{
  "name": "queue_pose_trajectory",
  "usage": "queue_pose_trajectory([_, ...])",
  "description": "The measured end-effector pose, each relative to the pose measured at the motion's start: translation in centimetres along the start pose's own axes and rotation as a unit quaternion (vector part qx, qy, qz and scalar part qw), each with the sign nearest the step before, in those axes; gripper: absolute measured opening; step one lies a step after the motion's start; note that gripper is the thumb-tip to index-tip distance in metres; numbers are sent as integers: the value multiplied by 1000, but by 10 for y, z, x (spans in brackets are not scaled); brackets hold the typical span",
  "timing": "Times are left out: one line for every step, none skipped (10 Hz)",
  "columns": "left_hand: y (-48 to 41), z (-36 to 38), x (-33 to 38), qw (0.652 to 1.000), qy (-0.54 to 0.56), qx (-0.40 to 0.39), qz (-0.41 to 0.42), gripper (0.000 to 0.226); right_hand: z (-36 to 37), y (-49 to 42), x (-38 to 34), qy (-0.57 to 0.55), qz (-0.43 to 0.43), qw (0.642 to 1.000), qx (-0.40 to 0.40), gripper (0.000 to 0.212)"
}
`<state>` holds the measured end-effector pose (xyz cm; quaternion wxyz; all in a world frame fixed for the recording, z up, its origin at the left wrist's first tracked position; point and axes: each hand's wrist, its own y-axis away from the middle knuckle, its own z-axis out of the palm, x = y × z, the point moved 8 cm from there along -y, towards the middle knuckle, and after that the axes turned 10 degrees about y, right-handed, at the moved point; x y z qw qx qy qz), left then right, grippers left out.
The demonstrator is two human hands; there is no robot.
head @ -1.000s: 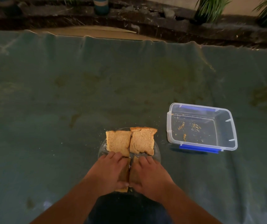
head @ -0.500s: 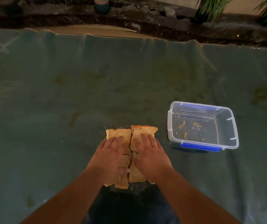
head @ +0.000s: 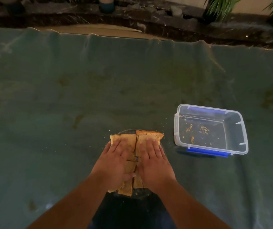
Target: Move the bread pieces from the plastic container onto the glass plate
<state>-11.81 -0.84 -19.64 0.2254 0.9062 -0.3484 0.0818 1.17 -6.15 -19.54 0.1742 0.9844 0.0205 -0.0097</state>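
Note:
Several bread pieces (head: 150,137) lie side by side on a round glass plate (head: 127,131) near the front of the green cloth. My left hand (head: 115,160) rests flat on the left pieces, fingers spread. My right hand (head: 154,160) rests flat on the right pieces, also spread. Both palms cover most of the bread and the plate; only the far edges and near corners show. The clear plastic container (head: 241,128) with blue clips stands to the right, holding only crumbs.
A green cloth (head: 83,96) covers the surface, with crumbs scattered around the plate. Beyond its far edge lie a dark stone border (head: 165,15), a blue-banded pot (head: 106,4) and plants (head: 220,5).
Both hands slid forward from the near pieces over the far pieces, fingers flattening and spreading. The near bread pieces now show behind the wrists. The container stays put.

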Motion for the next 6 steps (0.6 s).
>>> queue_pose_trajectory([3, -3, 1, 999, 15, 37, -1, 83, 0, -2, 6, -21, 29, 999, 8, 70])
queue_pose_trajectory([6, 0, 3, 997, 23, 65, -25, 74, 3, -2, 6, -21, 34, 999, 8, 71])
queue_pose_trajectory([6, 3, 5, 996, 36, 74, -44, 73, 6, -3, 6, -15, 33, 999, 6, 72])
queue_pose_trajectory([6, 4, 8, 995, 41, 73, -51, 72, 7, -3, 5, -8, 34, 999, -5, 73])
queue_pose_trajectory([3, 4, 6, 996, 37, 68, -53, 72, 6, -4, 7, -8, 34, 999, -13, 73])
queue_pose_trajectory([6, -8, 7, 995, 27, 67, -62, 72, -6, 0, 7, -24, 30, 999, -3, 72])
